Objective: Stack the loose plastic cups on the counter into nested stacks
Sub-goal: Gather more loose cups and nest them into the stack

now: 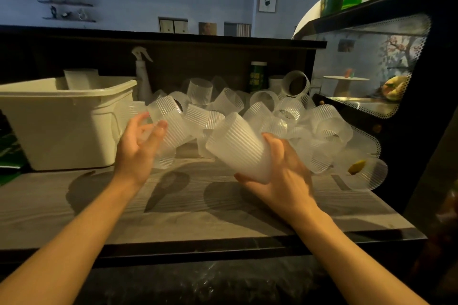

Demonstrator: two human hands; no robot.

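In right grip [280,171]: ribbed cup [238,146].

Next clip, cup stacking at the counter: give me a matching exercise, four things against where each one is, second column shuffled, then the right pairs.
Things:
1. frosted ribbed cup
2. cream plastic bin
3. white spray bottle
4. cup with a yellow scrap inside

Places:
A. lying on its side at the counter's right end
B. standing at the back wall, just right of the bin
C. held tilted in the right hand
D. on the counter's left side

Pairs: 1-C, 2-D, 3-B, 4-A
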